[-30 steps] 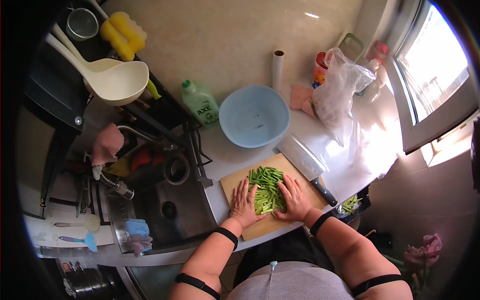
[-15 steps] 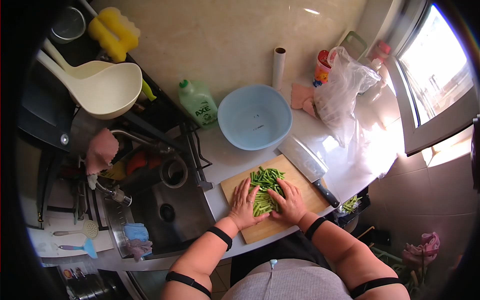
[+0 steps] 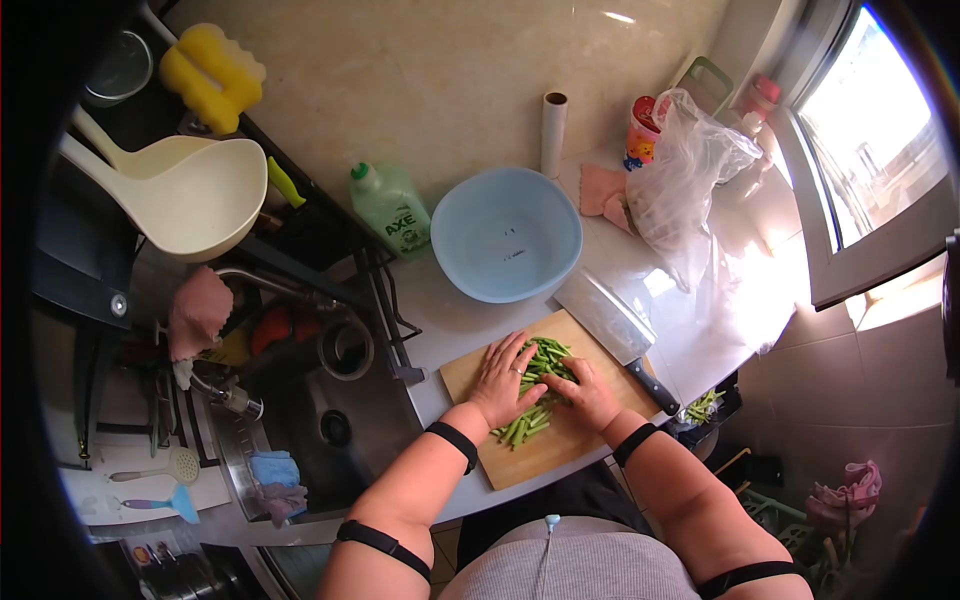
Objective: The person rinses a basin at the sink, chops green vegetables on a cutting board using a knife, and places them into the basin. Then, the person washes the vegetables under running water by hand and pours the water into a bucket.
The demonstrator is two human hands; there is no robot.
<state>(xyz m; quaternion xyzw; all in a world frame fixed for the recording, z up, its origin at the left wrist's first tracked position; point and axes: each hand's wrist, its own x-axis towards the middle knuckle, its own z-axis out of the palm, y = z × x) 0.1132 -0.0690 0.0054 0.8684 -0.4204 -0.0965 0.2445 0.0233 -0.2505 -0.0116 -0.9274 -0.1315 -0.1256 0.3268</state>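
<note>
Cut green vegetable stems [image 3: 522, 430] lie on a wooden cutting board [image 3: 510, 470]; their exact kind is unclear. My left hand [image 3: 500, 385] rests over the left of the pile, fingers stretched out and thumb apart, a ring on one finger. From the right, my right hand [image 3: 588, 395] curls its fingers and thumb around some stems; its fingertips are partly hidden among them. Some stems lie loose below the hands. A cleaver [image 3: 608, 318] lies along the board's upper right edge, its black handle pointing toward the lower right.
Behind the board stands a light blue basin [image 3: 508, 240], with a green detergent bottle [image 3: 395, 215] beside it. A metal sink [image 3: 375, 460] is on the left. White ladles [image 3: 200, 200] hang at upper left. A plastic bag [image 3: 685, 190] sits near the open window [image 3: 880, 130].
My left hand has moved up and right over the stems. My right hand's fingers have curled in. The pile has been disturbed, and a few stems now lie apart below the hands.
</note>
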